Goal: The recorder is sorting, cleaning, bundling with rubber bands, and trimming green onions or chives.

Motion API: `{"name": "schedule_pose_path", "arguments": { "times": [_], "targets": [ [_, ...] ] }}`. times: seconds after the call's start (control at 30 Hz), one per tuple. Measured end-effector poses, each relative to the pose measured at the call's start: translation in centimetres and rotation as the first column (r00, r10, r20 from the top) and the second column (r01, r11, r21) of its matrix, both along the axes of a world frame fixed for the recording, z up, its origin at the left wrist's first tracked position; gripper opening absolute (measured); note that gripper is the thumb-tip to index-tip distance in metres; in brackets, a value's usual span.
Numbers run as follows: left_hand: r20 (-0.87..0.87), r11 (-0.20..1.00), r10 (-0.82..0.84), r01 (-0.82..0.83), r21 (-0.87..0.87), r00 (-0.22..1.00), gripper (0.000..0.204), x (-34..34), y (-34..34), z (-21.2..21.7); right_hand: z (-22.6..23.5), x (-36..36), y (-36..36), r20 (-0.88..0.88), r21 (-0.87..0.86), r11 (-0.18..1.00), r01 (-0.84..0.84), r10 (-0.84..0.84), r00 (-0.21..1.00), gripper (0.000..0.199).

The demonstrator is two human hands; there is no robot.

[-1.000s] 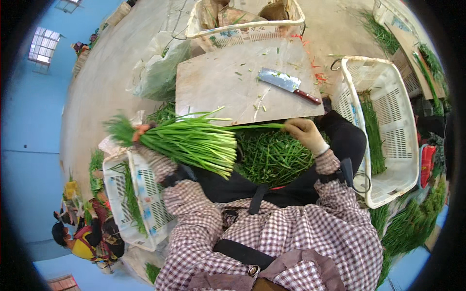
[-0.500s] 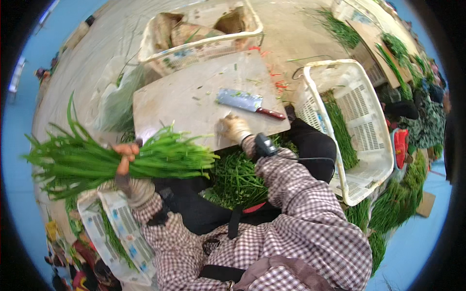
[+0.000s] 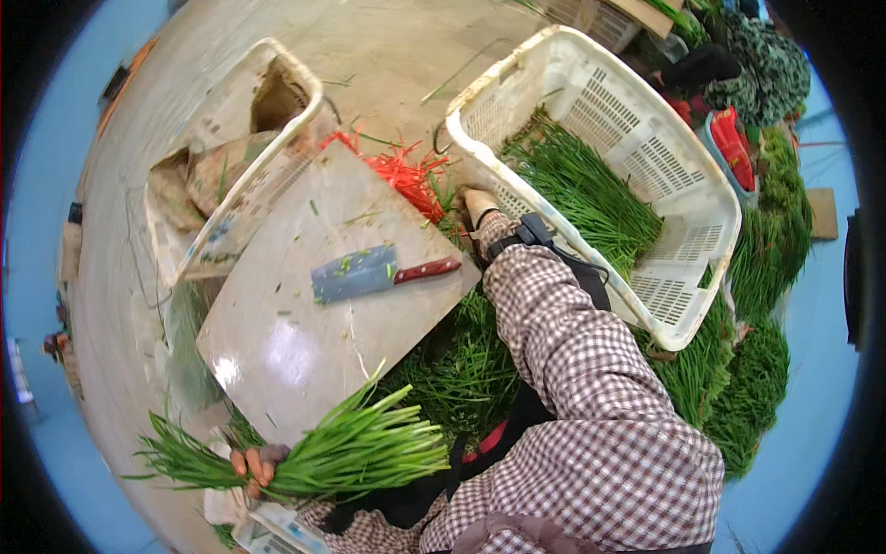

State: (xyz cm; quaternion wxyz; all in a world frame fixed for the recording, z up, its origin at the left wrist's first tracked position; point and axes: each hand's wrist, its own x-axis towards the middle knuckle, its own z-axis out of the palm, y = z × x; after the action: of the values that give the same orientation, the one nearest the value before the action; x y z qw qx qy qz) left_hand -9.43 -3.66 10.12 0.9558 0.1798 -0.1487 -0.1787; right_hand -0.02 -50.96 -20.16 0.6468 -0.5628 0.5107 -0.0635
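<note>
My left hand (image 3: pixel 258 464) is closed around a thick bunch of green chives (image 3: pixel 365 452), at the near left corner of the board. The bunch lies sideways, cut ends to the right. My right hand (image 3: pixel 479 203), in a pale glove, reaches past the board to a heap of red ties (image 3: pixel 406 181), beside a white crate; its fingers are mostly hidden. A cleaver (image 3: pixel 355 274) with a dark red handle rests flat on the pale board (image 3: pixel 277 323), with green scraps on its blade.
The white crate (image 3: pixel 688 323) on the right holds a layer of chives (image 3: pixel 581 185). Another crate (image 3: pixel 305 115) at far left contains brown sacking. Loose greens (image 3: pixel 452 360) lie below the board; more heaps (image 3: pixel 757 397) stand at right, near a red item (image 3: pixel 732 148).
My right hand has moved from the board's near edge out to the red ties. My left hand has brought the chives lower and nearer. The view has swung right.
</note>
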Motion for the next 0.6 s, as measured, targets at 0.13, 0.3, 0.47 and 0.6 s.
{"name": "schedule_pose_path", "arguments": {
  "times": [0.13, 0.3, 0.47, 0.6],
  "targets": [
    [-0.005, 0.974, -0.096, 0.095, 0.205, 0.995, 0.020, 1.1, 1.6, 0.0, -6.1, 2.8, 0.9, -0.061, 0.341, 0.937, -0.081, 0.108, 0.992, 0.014],
    [-0.019, 0.902, -0.174, 0.167, 0.398, 0.985, 0.021, 2.1, 2.0, 1.5, -6.0, 6.7, 3.9, -0.172, -0.139, 0.949, -0.281, 0.257, 0.951, 0.040],
    [-0.017, 0.937, -0.052, 0.055, 0.344, 0.999, 0.023, 2.1, -1.5, -0.7, -3.3, 9.1, 1.5, -0.160, -0.194, 0.931, -0.310, 0.282, 0.946, 0.061],
    [0.008, 0.869, -0.168, 0.144, 0.473, 0.986, 0.026, 2.4, -0.4, -0.6, -3.6, 11.5, 1.5, -0.438, 0.066, 0.854, -0.517, 0.490, 0.754, 0.065]
  ]
}}
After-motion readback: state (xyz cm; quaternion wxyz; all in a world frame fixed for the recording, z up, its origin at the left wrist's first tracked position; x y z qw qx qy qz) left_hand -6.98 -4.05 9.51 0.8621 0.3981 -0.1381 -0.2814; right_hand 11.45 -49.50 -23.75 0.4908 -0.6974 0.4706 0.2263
